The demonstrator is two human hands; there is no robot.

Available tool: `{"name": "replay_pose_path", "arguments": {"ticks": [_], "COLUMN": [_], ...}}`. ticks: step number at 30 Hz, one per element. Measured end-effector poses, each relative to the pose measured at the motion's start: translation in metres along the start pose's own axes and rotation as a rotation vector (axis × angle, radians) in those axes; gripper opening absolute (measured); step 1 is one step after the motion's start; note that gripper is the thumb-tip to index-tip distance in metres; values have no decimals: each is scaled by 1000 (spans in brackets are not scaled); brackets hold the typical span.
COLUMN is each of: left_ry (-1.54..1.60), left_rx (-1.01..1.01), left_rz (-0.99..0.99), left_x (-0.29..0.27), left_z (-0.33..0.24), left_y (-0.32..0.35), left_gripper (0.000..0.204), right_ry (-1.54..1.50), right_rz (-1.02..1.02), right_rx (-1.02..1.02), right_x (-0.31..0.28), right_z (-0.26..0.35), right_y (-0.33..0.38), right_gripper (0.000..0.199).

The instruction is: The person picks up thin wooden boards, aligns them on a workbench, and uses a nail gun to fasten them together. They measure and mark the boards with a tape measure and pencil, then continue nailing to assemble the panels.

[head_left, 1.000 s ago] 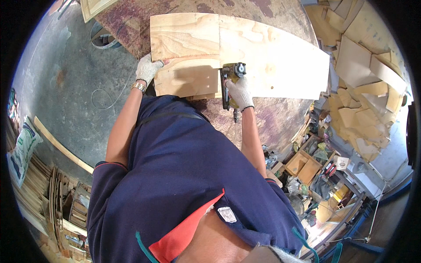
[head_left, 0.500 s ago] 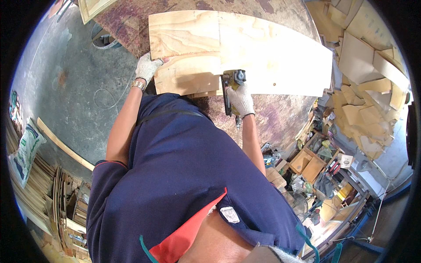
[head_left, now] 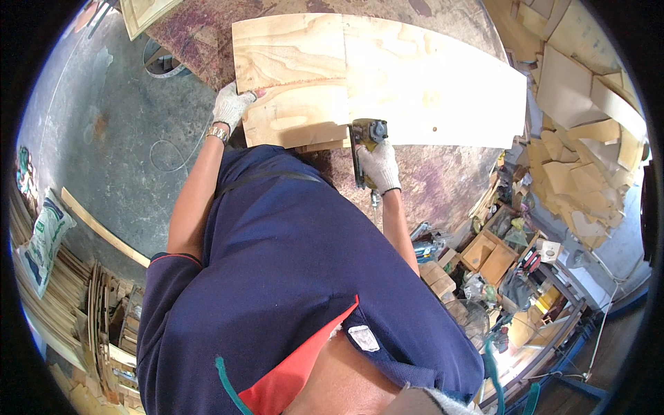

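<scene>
Head view: the plywood panel point(head_left: 290, 76) lies flat on the stained work surface point(head_left: 429, 180), overlapping a wider pale sheet point(head_left: 443, 90) to its right. The left hand point(head_left: 232, 107), gloved, is curled over the panel's left edge, fingers pressed together on the top face. The right hand point(head_left: 379, 166), also gloved, is wrapped around the body of a yellow handheld power saw point(head_left: 364, 149) set at the panel's near edge. The panel is judged stiff, fairly light and rough-edged; it is best held at an edge, clear of the saw line. A white and green printed sack point(head_left: 43, 238) leans at the far left on the floor point(head_left: 104, 152). Pale offcuts point(head_left: 581, 138) are heaped at the right.
</scene>
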State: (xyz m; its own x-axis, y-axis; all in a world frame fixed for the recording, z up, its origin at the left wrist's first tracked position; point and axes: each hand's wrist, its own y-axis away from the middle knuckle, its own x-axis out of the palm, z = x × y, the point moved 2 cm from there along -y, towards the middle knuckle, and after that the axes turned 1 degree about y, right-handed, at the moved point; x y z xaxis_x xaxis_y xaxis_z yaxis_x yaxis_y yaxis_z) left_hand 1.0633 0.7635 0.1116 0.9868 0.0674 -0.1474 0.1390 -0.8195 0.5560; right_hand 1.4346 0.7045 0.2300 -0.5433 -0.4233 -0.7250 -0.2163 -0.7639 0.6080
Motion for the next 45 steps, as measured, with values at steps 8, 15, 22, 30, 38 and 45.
{"name": "replay_pose_path", "arguments": {"ticks": [8, 15, 22, 30, 38, 45], "left_ry": [68, -16, -44, 42, 47, -13], "left_rx": [-36, -61, -5, -110, -86, -32], "left_rz": [45, 26, -37, 46, 52, 39], "left_x": [1, 1, 4, 1, -1, -1], "left_z": [-8, -27, -46, -49, -39, -16], "left_y": [3, 14, 26, 22, 17, 1], "left_gripper": [48, 51, 44, 42, 41, 50], "right_ry": [-26, -35, -299, -396, -512, -337], "right_rz": [9, -29, -87, -86, 10, -14], "right_rx": [0, -56, 51, -169, -173, -180], "right_x": [1, 1, 3, -9, -31, -21], "right_z": [-2, -4, -18, 22, 75, 72], "right_y": [9, 17, 12, -37, -84, -99], "right_gripper": [43, 42, 42, 27, 24, 22]}}
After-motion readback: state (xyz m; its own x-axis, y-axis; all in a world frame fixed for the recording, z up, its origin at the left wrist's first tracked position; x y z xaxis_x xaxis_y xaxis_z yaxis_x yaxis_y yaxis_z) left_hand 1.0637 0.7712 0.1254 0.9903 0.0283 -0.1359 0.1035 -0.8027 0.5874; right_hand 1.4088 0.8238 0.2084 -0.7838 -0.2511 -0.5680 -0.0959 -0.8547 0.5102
